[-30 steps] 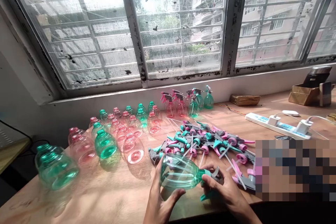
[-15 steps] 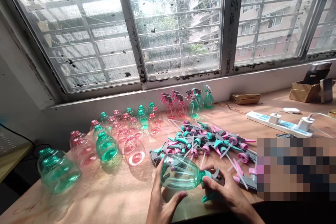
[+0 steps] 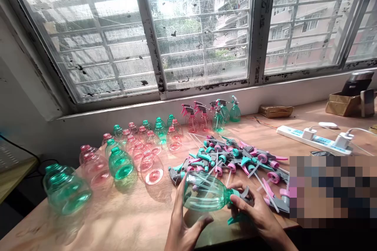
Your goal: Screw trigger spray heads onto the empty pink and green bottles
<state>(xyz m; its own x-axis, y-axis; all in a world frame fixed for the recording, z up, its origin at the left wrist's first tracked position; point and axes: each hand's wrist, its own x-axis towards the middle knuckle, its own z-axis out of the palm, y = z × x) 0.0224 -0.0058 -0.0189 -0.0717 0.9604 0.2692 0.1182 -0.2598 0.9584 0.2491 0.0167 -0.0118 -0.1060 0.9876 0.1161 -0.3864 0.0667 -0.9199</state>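
A clear green spray bottle (image 3: 204, 193) lies on its side in the air over the table's front edge, its neck toward the right. My left hand (image 3: 185, 221) cups the bottle's base end, fingers behind it and thumb held away below. At the neck, my right hand (image 3: 256, 208) is closed round a grey and green trigger sprayer (image 3: 237, 219), with the thumb by its collar. The sprayer sits on the bottle's mouth; how tightly cannot be seen. Right behind the bottle spreads a pile of loose pink, green and grey trigger sprayers (image 3: 225, 157) with white tubes.
Several open pink bottles (image 3: 151, 170) and green bottles (image 3: 120, 164) stand on the left of the wooden table (image 3: 123, 219). Bottles with sprayers fitted (image 3: 204, 121) stand by the window wall. A power strip (image 3: 315, 139) with plugs lies right. A blurred patch covers the lower right.
The view has shifted slightly. Both hands keep their hold on the bottle and sprayer, with hardly any visible movement between them.
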